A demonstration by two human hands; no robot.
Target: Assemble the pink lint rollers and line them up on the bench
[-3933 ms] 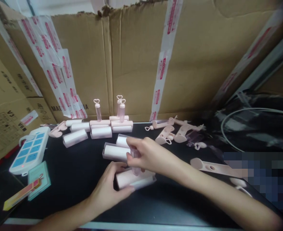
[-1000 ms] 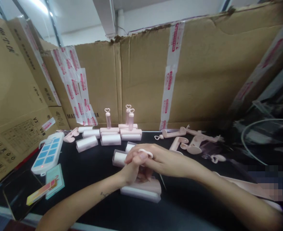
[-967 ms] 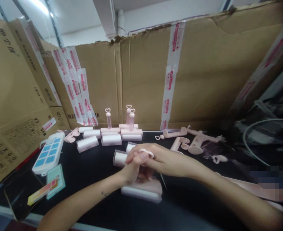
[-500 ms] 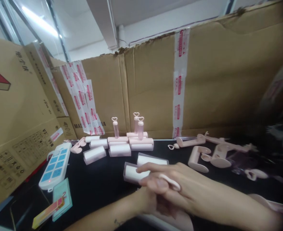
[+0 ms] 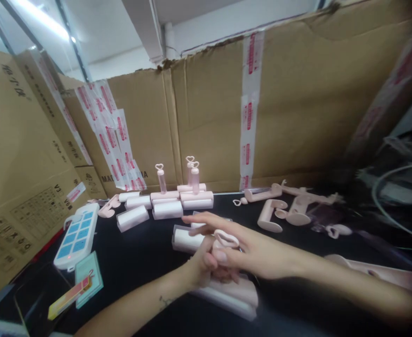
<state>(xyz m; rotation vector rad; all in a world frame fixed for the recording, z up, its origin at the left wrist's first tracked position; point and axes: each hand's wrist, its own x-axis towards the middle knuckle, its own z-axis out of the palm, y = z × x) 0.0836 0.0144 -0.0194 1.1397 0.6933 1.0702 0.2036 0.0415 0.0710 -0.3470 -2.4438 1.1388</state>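
Note:
A pink lint roller point(image 5: 239, 288) with a white roll lies under my hands, tilted down to the right. Its heart-shaped handle end point(image 5: 227, 238) sticks up between them. My left hand point(image 5: 203, 262) is closed around the handle, just below the heart; some fingers are hidden. My right hand point(image 5: 242, 241) reaches over from the right, thumb and fingers closed about the heart end, the index finger stretched out to the left. Right behind the hands, a white roll in a clear cover point(image 5: 188, 238) rests on the black table.
Assembled rollers with upright heart handles point(image 5: 196, 187) stand at the back, beside several white rolls point(image 5: 133, 217). Loose pink handle parts point(image 5: 272, 216) lie right. A power strip point(image 5: 77, 236) and a teal pad with a yellow-red cutter point(image 5: 70, 296) sit left. Cardboard walls point(image 5: 209, 126) enclose the table.
The view has shifted slightly. My right hand has turned, so the heart end now stands up more visibly between the hands. More of the roller below shows.

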